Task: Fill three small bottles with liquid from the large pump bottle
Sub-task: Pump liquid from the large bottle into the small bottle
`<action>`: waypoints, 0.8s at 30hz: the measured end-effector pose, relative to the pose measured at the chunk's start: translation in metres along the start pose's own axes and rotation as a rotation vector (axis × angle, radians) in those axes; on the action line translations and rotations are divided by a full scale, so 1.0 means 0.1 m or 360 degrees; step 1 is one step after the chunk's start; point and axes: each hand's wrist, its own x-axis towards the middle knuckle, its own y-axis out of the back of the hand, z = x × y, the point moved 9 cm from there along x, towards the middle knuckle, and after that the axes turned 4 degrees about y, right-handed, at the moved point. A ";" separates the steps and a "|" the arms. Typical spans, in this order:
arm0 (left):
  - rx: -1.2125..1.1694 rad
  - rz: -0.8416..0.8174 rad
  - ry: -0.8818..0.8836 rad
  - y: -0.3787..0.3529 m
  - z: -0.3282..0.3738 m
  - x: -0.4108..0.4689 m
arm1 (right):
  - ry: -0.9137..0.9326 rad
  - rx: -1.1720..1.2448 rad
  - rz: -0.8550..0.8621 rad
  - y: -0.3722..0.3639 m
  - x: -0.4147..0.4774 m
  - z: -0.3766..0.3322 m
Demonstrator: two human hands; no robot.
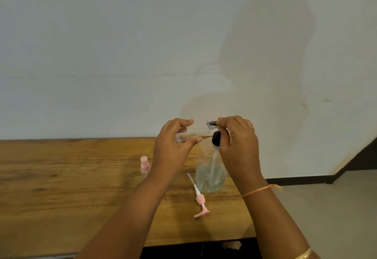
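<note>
While the pink pump [201, 201] lies nearest me, the large pump bottle [210, 177] stands at its 12 o'clock, with a pink-capped bottle [144, 164] at 9 (my forearm hides part). Above them, my left hand [173, 142] grips a small clear bottle [191, 134] sideways, and my right hand [236, 140] pinches its black cap [212, 123].

Table [61, 177]: brown wood grain. Loose pump [200, 199], lower centre: pink and white. My wrist thread [255, 191]: orange. Wall [102, 54]: off-white, stained.

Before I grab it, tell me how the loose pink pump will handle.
The pink pump is probably light: small plastic, no bottle attached. Its thin tube likely flexes. Lying sideways on the table, it may roll slightly until its spout catches.
</note>
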 end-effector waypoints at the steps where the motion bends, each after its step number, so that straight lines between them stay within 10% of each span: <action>1: -0.0009 -0.0012 0.0008 -0.01 -0.01 0.00 | -0.0002 -0.0005 0.0005 -0.01 0.00 0.01; 24: 0.0040 -0.0086 0.0041 -0.08 -0.03 0.03 | -0.0024 0.0168 -0.0004 -0.01 -0.02 0.16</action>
